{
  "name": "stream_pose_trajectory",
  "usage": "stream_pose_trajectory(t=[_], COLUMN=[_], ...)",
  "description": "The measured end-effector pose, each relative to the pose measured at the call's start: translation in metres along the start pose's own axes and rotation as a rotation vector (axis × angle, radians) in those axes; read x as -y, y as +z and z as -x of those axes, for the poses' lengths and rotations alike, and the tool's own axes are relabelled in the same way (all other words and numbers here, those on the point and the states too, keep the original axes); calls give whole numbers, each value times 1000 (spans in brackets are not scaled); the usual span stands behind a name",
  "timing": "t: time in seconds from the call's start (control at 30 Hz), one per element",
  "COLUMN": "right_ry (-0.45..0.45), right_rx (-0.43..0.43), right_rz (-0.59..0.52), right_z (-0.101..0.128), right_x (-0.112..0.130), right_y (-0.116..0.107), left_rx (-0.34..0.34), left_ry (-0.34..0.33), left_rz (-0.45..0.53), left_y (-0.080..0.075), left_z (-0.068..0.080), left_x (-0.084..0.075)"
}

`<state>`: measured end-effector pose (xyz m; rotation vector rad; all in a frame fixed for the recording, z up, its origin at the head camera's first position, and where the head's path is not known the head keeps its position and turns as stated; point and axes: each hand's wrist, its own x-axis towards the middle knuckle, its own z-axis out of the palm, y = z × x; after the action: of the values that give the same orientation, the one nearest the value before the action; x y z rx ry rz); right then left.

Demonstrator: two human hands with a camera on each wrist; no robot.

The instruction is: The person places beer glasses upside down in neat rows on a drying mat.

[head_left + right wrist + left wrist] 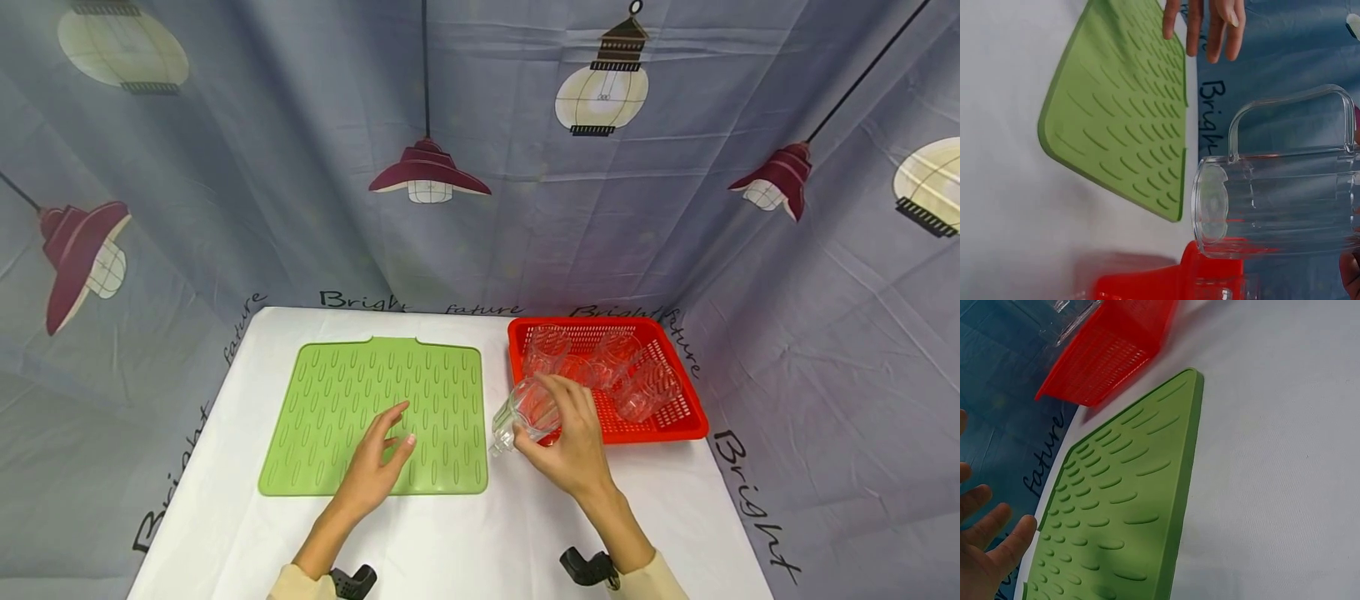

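My right hand point(576, 442) grips a clear mug point(517, 408) by its rim end, thumb on one side and fingers on the other. The mug is tilted and raised above the table, between the green mat point(330, 417) and the red basket point(701, 421). Its looped handle point(1291, 97) and round base point(1213, 203) show in the right wrist view. Over the mat's right half hovers my left hand point(375, 467), holding nothing, its fingers spread and slightly bent. The mat is flat, with rows of raised oval ridges.
Several clear glasses, among them one point(546, 350) at the back left and one point(648, 392) at the right, lie or stand in the basket. A white cloth point(480, 550) covers the table. Behind and beside it hangs a grey-blue curtain point(510, 242) with printed lamps.
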<state>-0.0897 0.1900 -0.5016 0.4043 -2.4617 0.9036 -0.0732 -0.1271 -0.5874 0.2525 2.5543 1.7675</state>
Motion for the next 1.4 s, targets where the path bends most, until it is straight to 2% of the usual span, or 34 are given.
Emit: stream_pose_trajectory(t=[0.4,0.63,1.07,1.4], right_ry=[-7,-18,-45,-56], right_rx=[27,46,74,79], right_rz=[-25,-37,-72,-77], right_z=[3,4,4,6], right_x=[5,7,13,16], right_y=[6,9,17,21], left_rx=[13,-5,21,3], left_ry=[-5,27,0,7], left_rz=[1,-7,19,19], left_y=[2,4,7,5], left_z=[2,2,1,-1], left_x=[0,1,-3,0])
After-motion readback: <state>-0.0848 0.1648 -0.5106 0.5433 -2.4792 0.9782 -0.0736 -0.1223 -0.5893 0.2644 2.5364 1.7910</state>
